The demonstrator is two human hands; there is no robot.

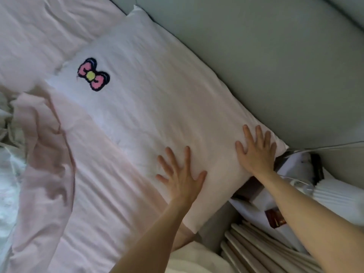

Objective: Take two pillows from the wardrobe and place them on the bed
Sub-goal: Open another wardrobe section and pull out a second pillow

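Observation:
A pale pink pillow (149, 107) with a pink and black bow patch (93, 74) lies on the pink bed sheet (94, 186), its long side against the grey headboard (266, 62). My left hand (180, 174) lies flat with spread fingers on the pillow's near end. My right hand (256, 150) presses flat on the same end, close to the corner by the headboard. Neither hand grips anything. A second pillow is not in sight.
A crumpled pink duvet (45, 146) is bunched at the left, with white bedding (7, 174) beyond it. To the right of the bed stand a bedside unit (295, 170) with boxes and cables, and beige pleated curtains (256, 247).

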